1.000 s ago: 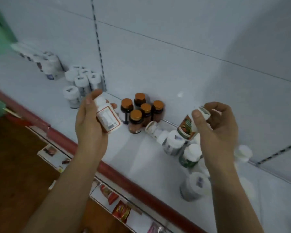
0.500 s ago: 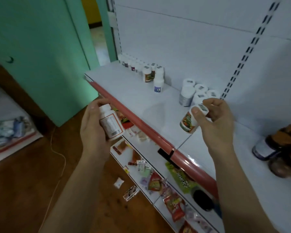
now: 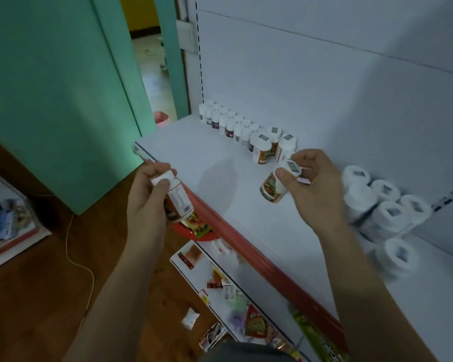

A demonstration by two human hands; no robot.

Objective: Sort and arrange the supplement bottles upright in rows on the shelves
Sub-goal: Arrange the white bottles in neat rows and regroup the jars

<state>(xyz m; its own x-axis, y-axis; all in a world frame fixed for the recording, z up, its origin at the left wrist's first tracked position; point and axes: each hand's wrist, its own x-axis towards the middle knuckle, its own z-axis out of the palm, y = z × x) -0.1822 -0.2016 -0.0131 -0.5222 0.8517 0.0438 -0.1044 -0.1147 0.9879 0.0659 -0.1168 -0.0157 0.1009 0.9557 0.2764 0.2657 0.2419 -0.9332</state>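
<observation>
My left hand (image 3: 148,202) grips a white-capped supplement bottle with a white and orange label (image 3: 177,198), held tilted over the shelf's red front edge (image 3: 249,248). My right hand (image 3: 315,189) holds a second white bottle with a green and orange label (image 3: 273,188) by its cap, tilted above the white shelf (image 3: 228,184). A double row of small white bottles (image 3: 230,122) stands upright along the back wall, ending in three bigger labelled bottles (image 3: 266,147). Several white bottles (image 3: 379,205) stand clustered at the right.
A lower shelf (image 3: 228,283) under the red edge holds loose snack packets. A green door (image 3: 63,100) stands at the left, with a wooden floor (image 3: 37,296) and a thin white cable below it. Another shelf with packets (image 3: 5,226) shows at far left.
My view has swung left along the shelf: the brown amber bottles and the loose pile are out of sight, the back row is now ahead. Both hands still hold their bottles.
</observation>
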